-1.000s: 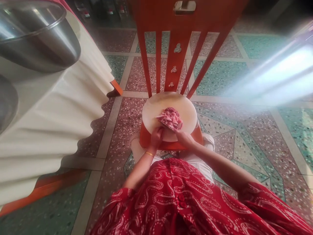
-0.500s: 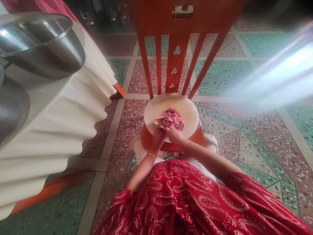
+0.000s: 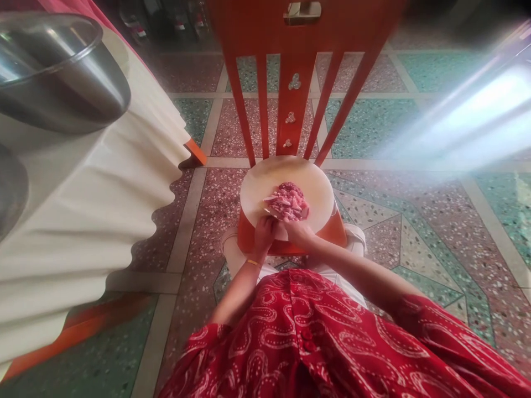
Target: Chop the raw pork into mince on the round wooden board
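Observation:
A heap of raw meat cut into strips and chunks (image 3: 290,200) lies on a round, pale cutting board (image 3: 319,190), which rests on the seat of a red-orange chair (image 3: 340,235). At the heap's near left edge, my left hand (image 3: 264,232) is closed, with a dark gap under its fingers. Just to its right, my right hand (image 3: 299,231) is closed too, against the near side of the meat. A thin, pale, narrow piece shows by the fingertips; whether it is a blade or a meat strip I cannot tell. The fingers hide what each hand grips.
On the left stands a table with a cream cloth (image 3: 103,182), bearing a large steel bowl (image 3: 78,94) and part of another rounded metal vessel (image 3: 10,190). The chair's slatted back (image 3: 296,99) rises beyond the board. Bottles (image 3: 178,22) stand in shadow at the far left.
The view has shifted slightly, so the chair, board and table sit a little further left. Both hands stay close together at the meat's near edge, with small finger movements.

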Demonstrator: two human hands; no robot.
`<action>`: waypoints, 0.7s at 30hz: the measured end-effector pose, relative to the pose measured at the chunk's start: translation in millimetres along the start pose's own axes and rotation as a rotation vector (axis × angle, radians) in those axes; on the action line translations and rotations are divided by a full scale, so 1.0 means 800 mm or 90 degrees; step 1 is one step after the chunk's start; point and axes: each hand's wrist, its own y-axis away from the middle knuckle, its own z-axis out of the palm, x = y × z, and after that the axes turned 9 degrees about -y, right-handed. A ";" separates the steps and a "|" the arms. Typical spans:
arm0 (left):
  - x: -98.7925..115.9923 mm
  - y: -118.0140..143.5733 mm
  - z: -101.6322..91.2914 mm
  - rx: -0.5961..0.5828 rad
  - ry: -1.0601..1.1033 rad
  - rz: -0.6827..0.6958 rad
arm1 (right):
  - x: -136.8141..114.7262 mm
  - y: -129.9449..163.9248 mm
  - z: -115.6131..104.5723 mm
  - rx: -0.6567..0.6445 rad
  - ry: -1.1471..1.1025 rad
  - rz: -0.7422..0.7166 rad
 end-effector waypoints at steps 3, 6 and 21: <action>-0.002 -0.003 0.001 0.011 0.001 -0.005 | -0.014 -0.022 -0.004 0.010 0.001 -0.021; 0.000 -0.005 0.000 0.022 -0.002 -0.003 | -0.008 -0.023 -0.003 0.011 0.004 -0.033; 0.006 0.005 -0.006 0.014 0.009 -0.036 | -0.005 -0.013 0.000 0.001 0.002 -0.009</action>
